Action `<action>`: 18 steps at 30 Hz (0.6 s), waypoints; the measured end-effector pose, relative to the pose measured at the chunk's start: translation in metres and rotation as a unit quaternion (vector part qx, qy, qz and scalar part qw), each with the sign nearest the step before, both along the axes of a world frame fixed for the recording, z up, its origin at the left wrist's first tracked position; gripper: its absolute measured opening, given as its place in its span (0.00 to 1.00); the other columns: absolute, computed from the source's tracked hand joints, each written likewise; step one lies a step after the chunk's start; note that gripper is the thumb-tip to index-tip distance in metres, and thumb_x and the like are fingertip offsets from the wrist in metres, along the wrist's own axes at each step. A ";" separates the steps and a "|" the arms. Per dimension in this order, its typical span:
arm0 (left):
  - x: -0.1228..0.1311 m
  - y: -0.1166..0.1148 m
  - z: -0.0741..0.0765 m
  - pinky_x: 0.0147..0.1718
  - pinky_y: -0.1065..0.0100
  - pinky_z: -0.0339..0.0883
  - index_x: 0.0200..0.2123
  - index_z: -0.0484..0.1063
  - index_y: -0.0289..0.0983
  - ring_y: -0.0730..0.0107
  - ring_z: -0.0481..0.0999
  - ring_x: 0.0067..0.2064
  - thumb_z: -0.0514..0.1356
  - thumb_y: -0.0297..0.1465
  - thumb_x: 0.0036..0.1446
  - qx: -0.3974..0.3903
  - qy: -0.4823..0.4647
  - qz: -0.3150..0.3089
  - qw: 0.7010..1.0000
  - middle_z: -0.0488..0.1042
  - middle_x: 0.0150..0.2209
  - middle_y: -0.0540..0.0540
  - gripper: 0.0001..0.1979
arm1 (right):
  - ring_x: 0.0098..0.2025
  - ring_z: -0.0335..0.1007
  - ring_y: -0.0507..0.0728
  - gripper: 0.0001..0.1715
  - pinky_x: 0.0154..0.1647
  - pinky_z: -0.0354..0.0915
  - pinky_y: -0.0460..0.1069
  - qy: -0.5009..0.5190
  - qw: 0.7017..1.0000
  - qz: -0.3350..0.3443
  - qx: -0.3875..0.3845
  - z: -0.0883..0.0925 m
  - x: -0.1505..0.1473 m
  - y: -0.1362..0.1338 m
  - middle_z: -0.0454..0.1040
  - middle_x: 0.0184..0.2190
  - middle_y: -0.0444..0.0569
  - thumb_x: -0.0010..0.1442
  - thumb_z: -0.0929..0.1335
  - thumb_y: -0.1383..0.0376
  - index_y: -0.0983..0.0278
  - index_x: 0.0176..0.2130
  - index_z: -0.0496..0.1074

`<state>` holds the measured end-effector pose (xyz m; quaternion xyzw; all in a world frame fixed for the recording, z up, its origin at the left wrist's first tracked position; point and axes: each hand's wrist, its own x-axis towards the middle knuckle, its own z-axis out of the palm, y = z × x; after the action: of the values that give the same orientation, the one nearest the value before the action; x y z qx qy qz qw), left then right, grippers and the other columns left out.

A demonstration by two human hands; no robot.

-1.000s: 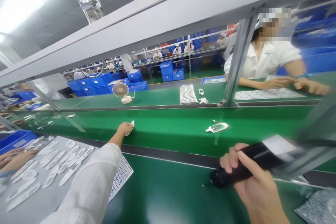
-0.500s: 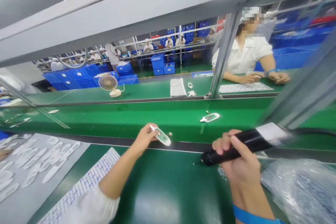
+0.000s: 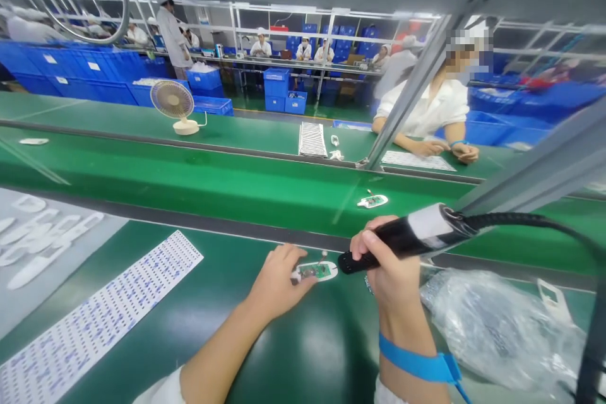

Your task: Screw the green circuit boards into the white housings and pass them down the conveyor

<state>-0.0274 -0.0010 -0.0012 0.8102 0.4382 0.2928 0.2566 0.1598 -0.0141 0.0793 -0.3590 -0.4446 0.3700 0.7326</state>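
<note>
My left hand (image 3: 279, 281) grips a small white plastic housing with a green circuit board (image 3: 318, 271) inside, between thumb and fingers, low over the green tabletop. A small round part on a wire stands out beside the board. In my right hand (image 3: 386, 259) is a black electric screwdriver (image 3: 409, 233), tilted, its fingers wrapped round the lower body. The screwdriver's nose is just right of the housing's rounded end; its bit is too blurred to make out. Some small screws lie partly hidden behind my right hand.
A similar housing with a board (image 3: 373, 201) lies on the green conveyor belt (image 3: 213, 177). To the left are a printed sticker sheet (image 3: 108, 309) and white plastic shells (image 3: 47, 240). A clear plastic bag (image 3: 492, 322) sits at right. Across the belt are a fan (image 3: 173, 101) and a co-worker (image 3: 435, 107).
My left hand has brought the housing down from the belt's edge to the tabletop. My right hand has moved the screwdriver leftward, close to the housing. The view has shifted.
</note>
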 end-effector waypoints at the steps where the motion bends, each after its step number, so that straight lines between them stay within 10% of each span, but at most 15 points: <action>1: 0.003 -0.001 -0.001 0.48 0.56 0.64 0.47 0.68 0.40 0.56 0.71 0.49 0.66 0.33 0.55 0.001 -0.012 -0.003 1.000 0.74 0.47 0.44 0.17 | 0.19 0.65 0.53 0.08 0.22 0.61 0.49 -0.013 1.000 0.000 -0.003 0.000 -0.002 0.000 0.66 0.20 0.39 0.56 0.73 0.67 0.60 0.36 0.71; 18: 0.014 -0.004 -0.001 0.42 0.61 0.62 0.38 0.69 0.39 0.61 0.69 0.44 0.64 0.32 0.60 -0.046 0.049 -0.059 0.996 0.72 0.42 0.48 0.06 | 0.20 0.66 0.53 0.09 0.24 0.63 0.51 -0.080 0.996 0.002 -0.037 -0.009 -0.011 0.005 0.67 0.21 0.39 0.56 0.73 0.67 0.60 0.35 0.69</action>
<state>-0.0131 -0.0046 -0.0019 0.8352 0.4153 0.2161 0.2887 0.1490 -0.0093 0.0699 -0.4132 -0.4885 0.3575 0.6803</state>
